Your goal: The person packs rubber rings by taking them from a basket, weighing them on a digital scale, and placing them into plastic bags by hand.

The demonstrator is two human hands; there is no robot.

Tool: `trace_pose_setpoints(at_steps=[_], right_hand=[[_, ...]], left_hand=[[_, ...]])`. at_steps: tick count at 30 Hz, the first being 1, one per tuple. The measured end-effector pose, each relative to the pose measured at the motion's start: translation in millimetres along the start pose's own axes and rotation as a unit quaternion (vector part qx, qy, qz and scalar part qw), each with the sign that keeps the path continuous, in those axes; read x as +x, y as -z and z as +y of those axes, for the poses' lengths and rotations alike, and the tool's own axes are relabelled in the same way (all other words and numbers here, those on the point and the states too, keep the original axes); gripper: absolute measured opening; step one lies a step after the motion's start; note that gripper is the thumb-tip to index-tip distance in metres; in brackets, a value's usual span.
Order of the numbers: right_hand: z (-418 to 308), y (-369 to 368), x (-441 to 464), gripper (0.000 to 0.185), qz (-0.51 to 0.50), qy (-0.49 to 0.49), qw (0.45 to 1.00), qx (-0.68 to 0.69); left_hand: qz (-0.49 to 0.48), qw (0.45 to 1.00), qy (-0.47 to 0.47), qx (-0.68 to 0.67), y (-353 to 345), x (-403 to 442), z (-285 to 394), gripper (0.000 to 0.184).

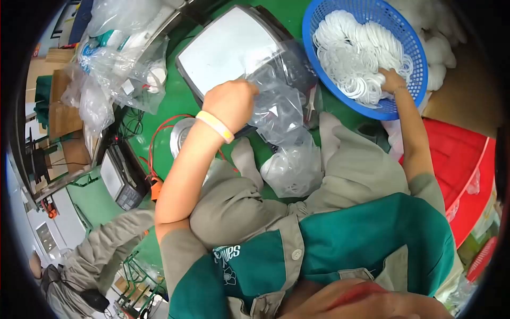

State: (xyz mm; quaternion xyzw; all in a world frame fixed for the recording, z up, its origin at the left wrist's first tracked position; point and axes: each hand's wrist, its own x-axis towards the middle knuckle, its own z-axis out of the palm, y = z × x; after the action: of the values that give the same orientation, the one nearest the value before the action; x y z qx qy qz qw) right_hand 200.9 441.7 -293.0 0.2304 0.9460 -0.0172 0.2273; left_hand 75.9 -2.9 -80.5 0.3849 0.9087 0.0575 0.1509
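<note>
My left hand (231, 105), with a yellow and white band at its wrist, is closed on the top of a clear plastic bag (277, 101). The bag hangs beside a scale-like device with a flat white top (228, 53). Between my feet is a bulging clear bag part (292, 170) with whitish contents; I cannot tell whether it belongs to the same bag. My right hand (393, 81) reaches over the rim of a blue plastic basket (419, 64). Its fingers are curled at a heap of thin white rings (353, 48), with the fingertips partly hidden.
A second device with a pale top (114, 178) stands at the left, near an orange-red cable (154, 141). Clear plastic bags (122, 69) are piled at upper left. To the right lies a red surface (446, 159) beside cardboard (467, 90). Another person's trouser leg (106, 239) shows at lower left.
</note>
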Motion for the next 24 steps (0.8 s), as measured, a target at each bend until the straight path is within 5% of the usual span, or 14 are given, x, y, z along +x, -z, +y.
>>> trace_pose_setpoints(at_steps=[3, 6, 10, 12, 18, 21, 24], right_hand=[[-2.2, 12.5, -13.3, 0.051, 0.060, -0.011, 0.997, 0.041], [15.7, 12.2, -24.0, 0.050, 0.170, -0.042, 0.973, 0.148], [51.4, 1.8, -29.3, 0.064, 0.281, -0.093, 0.890, 0.348], [54.1, -0.6, -39.7, 0.065, 0.272, -0.132, 0.687, 0.661], [48.1, 30.4, -72.0, 0.046, 0.203, -0.008, 0.422, 0.884], [14.4, 59.3, -93.6, 0.041, 0.194, -0.051, 0.373, 0.906], [-30.2, 70.8, -106.5, 0.046, 0.095, 0.037, 0.368, 0.924]], left_hand=[[0.077, 0.985, -0.098, 0.117, 7.6, 4.6, 3.0, 0.017], [0.189, 0.968, -0.132, -0.101, 6.5, 18.9, -2.9, 0.033], [0.042, 0.955, -0.098, -0.278, 45.9, 17.0, 24.7, 0.068], [0.044, 0.951, -0.126, -0.278, 45.5, 21.1, 30.1, 0.077], [-0.017, 0.958, -0.162, -0.234, 32.1, 74.0, 44.6, 0.088], [-0.034, 0.953, -0.148, -0.262, 17.9, 101.3, 58.4, 0.089], [-0.030, 0.941, -0.164, -0.294, 8.3, 111.9, 71.4, 0.091]])
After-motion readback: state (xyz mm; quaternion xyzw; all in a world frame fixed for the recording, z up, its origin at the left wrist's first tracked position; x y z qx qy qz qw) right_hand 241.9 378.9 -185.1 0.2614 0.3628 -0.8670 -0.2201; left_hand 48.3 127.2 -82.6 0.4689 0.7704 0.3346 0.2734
